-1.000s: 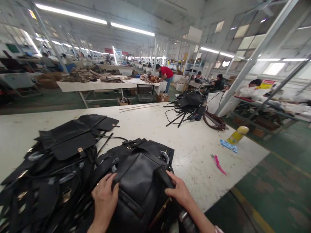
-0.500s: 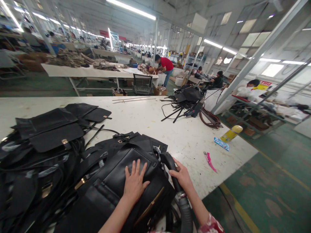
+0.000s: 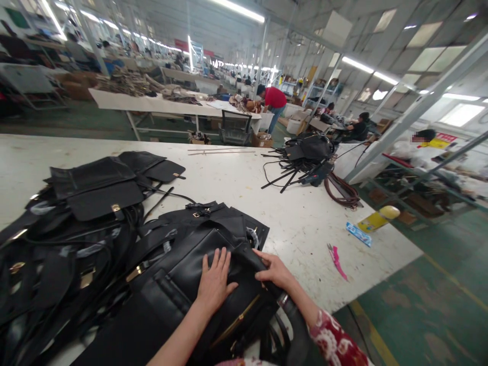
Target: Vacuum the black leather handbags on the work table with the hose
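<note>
White, scuffed worktable [image 3: 305, 223] fills a bright factory hall. At six o'clock lies a black leather bag with a gold zip [image 3: 198, 284]; the left hand [image 3: 214, 282] presses flat on it, fingers spread, while the right hand [image 3: 273, 272] grips a black hose [image 3: 293, 325] at its edge.

Hall: a long factory floor with rows of work stations.
Light: tube lamps [image 3: 238, 9] run along the ceiling.
Floor: worn green paint [image 3: 427, 300] with a yellow line.
Furniture: a white table [image 3: 305, 223] in front, another long table [image 3: 171, 105] behind it.
Frame: slanted grey metal posts [image 3: 415, 109] at right.
</note>
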Available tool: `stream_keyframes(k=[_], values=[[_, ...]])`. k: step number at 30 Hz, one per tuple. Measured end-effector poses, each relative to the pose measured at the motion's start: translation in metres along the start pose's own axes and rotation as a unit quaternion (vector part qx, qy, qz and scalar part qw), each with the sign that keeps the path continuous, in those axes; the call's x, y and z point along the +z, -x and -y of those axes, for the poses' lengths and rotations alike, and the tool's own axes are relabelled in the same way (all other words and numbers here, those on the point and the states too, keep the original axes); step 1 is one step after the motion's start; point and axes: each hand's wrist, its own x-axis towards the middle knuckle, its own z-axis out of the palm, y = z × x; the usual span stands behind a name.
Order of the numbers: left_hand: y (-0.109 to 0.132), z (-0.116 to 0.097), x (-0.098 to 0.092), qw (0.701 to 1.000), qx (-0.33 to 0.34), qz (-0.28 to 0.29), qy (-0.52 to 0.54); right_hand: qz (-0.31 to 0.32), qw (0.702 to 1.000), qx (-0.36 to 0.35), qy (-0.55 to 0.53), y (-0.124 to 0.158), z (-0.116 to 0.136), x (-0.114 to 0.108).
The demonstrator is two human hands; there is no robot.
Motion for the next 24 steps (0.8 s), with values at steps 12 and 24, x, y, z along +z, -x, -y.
stream_keyframes(k=[12,24], values=[[0.003,0.005,-0.002,0.999,0.015,0.01,0.027,-0.011,1.0,0.0,0.007,0.014,-0.01,0.001],[0.009,0.009,0.002,0.998,0.016,0.018,0.052,0.024,0.99,-0.038,0.136,-0.102,0.049,0.06]])
